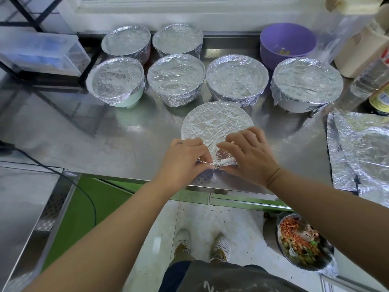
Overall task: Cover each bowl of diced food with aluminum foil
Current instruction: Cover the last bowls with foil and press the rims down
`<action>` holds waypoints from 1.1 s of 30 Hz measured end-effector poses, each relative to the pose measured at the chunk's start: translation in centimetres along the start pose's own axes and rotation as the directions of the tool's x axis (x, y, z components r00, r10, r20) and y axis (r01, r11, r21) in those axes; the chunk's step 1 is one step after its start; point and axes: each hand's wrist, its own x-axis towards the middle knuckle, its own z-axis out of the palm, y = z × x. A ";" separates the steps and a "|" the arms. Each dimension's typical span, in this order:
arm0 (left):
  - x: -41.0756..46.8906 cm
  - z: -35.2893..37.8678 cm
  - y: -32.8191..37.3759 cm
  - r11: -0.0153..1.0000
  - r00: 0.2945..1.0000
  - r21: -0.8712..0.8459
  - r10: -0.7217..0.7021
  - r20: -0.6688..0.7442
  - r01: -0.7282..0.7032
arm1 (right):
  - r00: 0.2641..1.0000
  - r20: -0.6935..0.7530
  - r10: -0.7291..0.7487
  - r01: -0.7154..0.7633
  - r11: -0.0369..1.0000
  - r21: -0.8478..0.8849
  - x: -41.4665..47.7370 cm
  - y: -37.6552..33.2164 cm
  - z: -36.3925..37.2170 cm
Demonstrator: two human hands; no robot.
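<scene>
A foil-covered bowl point(214, 121) stands near the front edge of the steel counter point(84, 131). My left hand point(185, 159) pinches the foil at the bowl's near rim. My right hand point(250, 152) rests with curled fingers on the foil at the near right rim and presses it down. Behind stand several bowls wrapped in foil, among them a pale green one point(116, 81), one in the middle point(176, 77) and a white one point(306, 83). A purple bowl point(287, 42) at the back right is uncovered, with a little food inside.
A loose crumpled foil sheet point(357, 152) lies at the counter's right. Bottles point(370, 81) and a plastic bag stand at the far right. A clear plastic box point(40, 53) sits on a rack at the left. On the floor, a metal basin point(303, 243) holds diced scraps.
</scene>
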 end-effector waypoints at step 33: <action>-0.9 1.3 -0.8 0.952 0.977 0.304 0.104 -0.186 -0.043 | 0.932 0.191 -0.309 0.270 0.941 0.205 3.0 1.7 -2.9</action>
